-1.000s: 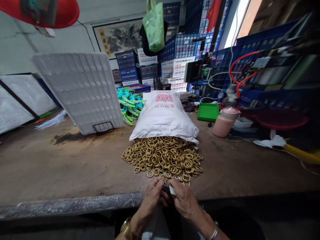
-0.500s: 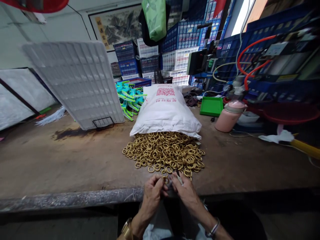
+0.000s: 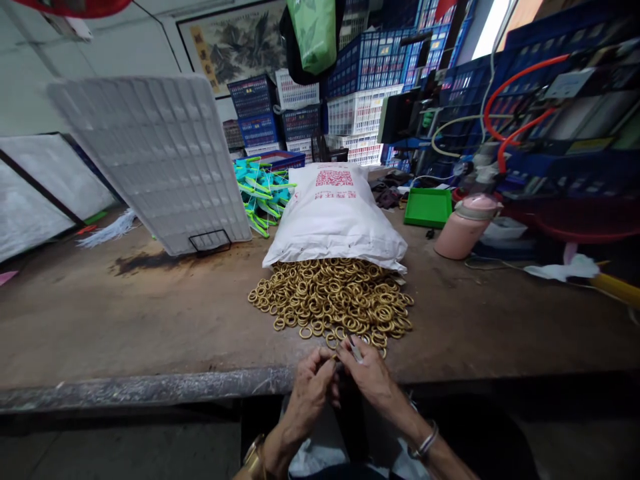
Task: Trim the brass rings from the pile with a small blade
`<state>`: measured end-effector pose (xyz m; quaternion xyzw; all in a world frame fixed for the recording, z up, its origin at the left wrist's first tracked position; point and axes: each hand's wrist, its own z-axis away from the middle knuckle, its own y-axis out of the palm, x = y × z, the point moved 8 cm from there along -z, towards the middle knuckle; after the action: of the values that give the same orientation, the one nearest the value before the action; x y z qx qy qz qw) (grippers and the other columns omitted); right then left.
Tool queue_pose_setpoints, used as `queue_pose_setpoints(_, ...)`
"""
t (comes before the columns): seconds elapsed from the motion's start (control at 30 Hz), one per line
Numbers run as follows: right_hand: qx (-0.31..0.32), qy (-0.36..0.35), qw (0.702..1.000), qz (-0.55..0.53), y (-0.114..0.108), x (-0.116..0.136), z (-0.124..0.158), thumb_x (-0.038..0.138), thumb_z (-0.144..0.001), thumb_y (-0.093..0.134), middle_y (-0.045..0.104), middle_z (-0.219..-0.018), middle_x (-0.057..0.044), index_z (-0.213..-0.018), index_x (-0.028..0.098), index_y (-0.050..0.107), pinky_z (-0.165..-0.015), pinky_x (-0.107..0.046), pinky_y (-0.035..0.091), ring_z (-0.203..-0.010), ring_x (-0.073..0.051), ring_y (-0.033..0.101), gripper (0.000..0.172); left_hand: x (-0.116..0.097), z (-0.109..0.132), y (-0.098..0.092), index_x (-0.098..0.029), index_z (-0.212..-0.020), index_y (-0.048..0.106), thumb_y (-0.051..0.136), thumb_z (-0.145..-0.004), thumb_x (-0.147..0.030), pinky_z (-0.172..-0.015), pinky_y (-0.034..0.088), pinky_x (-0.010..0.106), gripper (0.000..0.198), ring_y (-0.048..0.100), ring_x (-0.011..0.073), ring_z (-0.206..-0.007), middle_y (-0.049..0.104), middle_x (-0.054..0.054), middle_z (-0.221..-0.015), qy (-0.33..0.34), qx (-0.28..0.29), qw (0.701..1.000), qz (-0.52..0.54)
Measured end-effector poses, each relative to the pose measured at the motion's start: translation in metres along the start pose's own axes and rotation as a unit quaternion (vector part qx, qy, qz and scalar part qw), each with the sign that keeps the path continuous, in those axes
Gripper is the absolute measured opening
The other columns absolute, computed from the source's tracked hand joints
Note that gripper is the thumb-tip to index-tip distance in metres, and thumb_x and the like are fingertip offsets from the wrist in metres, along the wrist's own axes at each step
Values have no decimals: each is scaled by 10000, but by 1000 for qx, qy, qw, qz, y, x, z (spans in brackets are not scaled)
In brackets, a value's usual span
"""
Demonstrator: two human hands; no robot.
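Observation:
A heap of gold rings (image 3: 333, 297) spills from the mouth of a white sack (image 3: 335, 212) onto the brown workbench (image 3: 125, 313). At the bench's front edge, just below the heap, my left hand (image 3: 311, 388) and my right hand (image 3: 371, 377) are pressed together. The left hand's fingers pinch a single gold ring. In the right hand's closed fingers is a small thin tool (image 3: 354, 349) with a light tip, held against the ring. A gold watch shows on the left wrist, a silver bangle on the right wrist.
A white compartment tray (image 3: 150, 160) leans upright at the back left. Teal plastic pieces (image 3: 260, 193) lie behind the sack. A green tray (image 3: 429, 207) and a pink flask (image 3: 465, 227) stand to the right. Blue and white crates are stacked behind.
The view has tilted slightly downward. Both hands have stayed together at the bench edge; the ring and the thin tool now show between the fingers.

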<state>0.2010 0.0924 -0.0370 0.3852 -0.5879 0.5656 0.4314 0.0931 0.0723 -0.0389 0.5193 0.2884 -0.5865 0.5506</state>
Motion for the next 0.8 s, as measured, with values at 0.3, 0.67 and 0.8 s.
queue_pose_setpoints(0.3, 67, -41, 997, 25, 12, 5, 7, 429, -784, 403, 479, -557, 47, -640, 186, 462, -532, -203, 341, -548, -97, 441, 288, 13, 3, 1, -147, -705, 492, 533, -744, -423, -399, 362, 177, 282, 406, 49, -394, 492, -20, -566, -7, 57, 993, 107)
queue_pose_setpoints(0.67, 57, -55, 987, 142, 8, 9, 13, 326, -818, 292, 530, -606, 5, -728, 194, 495, -556, -227, 362, -563, -124, 476, 258, 10, 9, -4, -151, -716, 484, 529, -745, -443, -424, 364, 188, 297, 408, 48, -400, 483, -32, -554, 6, 18, 996, 92)
queue_pose_setpoints(0.8, 108, -62, 965, 230, 18, 9, 21, 144, -730, 307, 556, -592, 4, -717, 206, 485, -529, -212, 331, -546, -125, 506, 189, 4, 8, -6, -152, -709, 474, 519, -755, -433, -443, 379, 191, 289, 412, 54, -427, 467, -37, -540, 29, 10, 996, 78)
